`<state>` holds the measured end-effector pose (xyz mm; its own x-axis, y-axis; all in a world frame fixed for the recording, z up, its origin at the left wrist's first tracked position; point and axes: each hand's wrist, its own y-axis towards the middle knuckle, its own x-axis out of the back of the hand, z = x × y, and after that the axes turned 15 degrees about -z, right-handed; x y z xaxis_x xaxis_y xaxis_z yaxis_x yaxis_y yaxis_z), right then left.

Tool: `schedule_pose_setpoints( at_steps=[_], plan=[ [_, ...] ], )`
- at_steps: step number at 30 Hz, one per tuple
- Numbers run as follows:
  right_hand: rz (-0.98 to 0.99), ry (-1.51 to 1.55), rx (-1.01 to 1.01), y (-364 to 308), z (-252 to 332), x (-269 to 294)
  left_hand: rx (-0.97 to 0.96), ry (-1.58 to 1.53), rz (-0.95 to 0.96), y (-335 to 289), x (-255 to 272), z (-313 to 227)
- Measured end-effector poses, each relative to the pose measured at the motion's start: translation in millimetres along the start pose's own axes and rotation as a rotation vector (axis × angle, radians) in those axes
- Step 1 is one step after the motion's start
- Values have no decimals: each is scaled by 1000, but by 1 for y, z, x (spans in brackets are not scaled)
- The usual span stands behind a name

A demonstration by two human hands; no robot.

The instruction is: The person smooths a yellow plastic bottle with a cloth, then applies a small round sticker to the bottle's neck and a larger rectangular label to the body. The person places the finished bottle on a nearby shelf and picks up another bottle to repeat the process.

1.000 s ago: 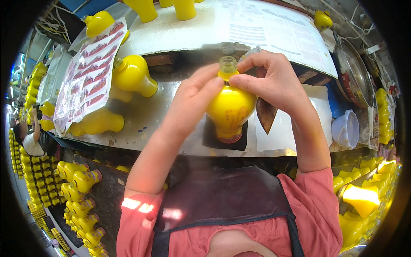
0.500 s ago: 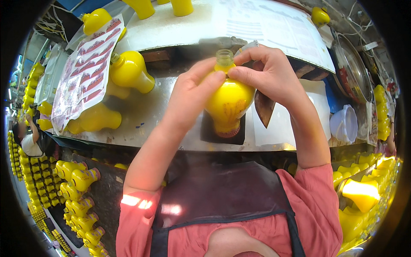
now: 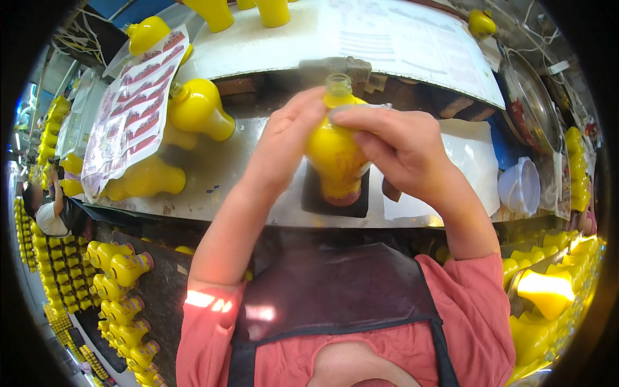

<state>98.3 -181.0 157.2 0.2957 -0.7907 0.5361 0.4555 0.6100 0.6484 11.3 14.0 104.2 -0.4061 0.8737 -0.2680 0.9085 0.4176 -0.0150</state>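
A yellow vase-shaped bottle (image 3: 335,155) with a clear threaded glass neck and a reddish design low on its front stands on a dark square pad (image 3: 316,201). My left hand (image 3: 287,138) is curved against the left side of its shoulder. Across the bottle's upper right lies my right hand (image 3: 406,145), fingers bent and partly blurred. A thin pale grey item (image 3: 380,105) shows along its upper edge. Below the palm pokes a brown flat piece (image 3: 391,190); whether both belong to one tool I cannot tell.
A sheet of red-and-white printed decals (image 3: 138,103) hangs at the left, beside another yellow bottle (image 3: 201,109). To the right are a white bucket (image 3: 519,187) and a white paper (image 3: 471,148). Rows of yellow bottles (image 3: 126,267) flank me; a person (image 3: 50,216) is far left.
My right hand has moved down from the neck and turned over the bottle's shoulder. The brown piece is now mostly hidden beneath it. My left thumb has left the bottle's front.
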Motion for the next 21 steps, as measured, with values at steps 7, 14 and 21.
schedule_pose_setpoints(
  at_steps=[7, 14, 21],
  plan=[
    [-314, 194, -245, -18, -24, -15, -107, 197, 29, -3, -3, -10],
    [-269, -59, 108, -23, -2, -10, -433, 402, -136, -5, -19, -34],
    [-310, 193, -66, -21, -5, -7, -316, 329, -140, -6, -27, -51]
  ],
)
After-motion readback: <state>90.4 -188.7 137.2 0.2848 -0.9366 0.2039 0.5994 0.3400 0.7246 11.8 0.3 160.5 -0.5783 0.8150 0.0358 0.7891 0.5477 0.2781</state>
